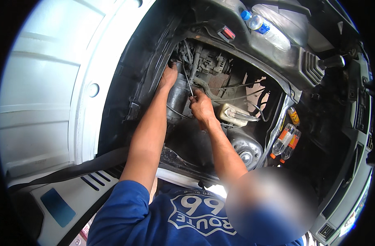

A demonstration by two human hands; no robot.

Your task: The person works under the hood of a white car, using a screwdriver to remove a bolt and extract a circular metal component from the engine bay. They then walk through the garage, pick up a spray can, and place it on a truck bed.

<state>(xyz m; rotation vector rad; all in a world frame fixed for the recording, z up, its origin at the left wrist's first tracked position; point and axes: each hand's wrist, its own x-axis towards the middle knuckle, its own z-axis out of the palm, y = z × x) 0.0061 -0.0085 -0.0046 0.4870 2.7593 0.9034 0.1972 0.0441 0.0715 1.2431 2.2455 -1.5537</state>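
My left hand (168, 78) reaches down into the open engine bay, at the upper end of a grey metal cylinder (177, 97). Its fingers curl in beside dark hoses and fittings, and their tips are hidden. To its right, my right hand (202, 107) is closed around a long, thin metal tool that looks like a screwdriver (188, 80). The shaft slants up and left from the fist, toward the parts near the cylinder's top. Where its tip touches cannot be made out. Dark hoses (204, 87) pass just beyond the right hand.
A whitish plastic reservoir (232, 115) and a round metal housing (245, 152) lie right of my right arm. The bay's metal rim (241, 52) surrounds the opening. Beyond it are a water bottle (273, 36), a gear lever (333, 62) and orange-labelled bottles (282, 141). A white panel (52, 90) stands left.
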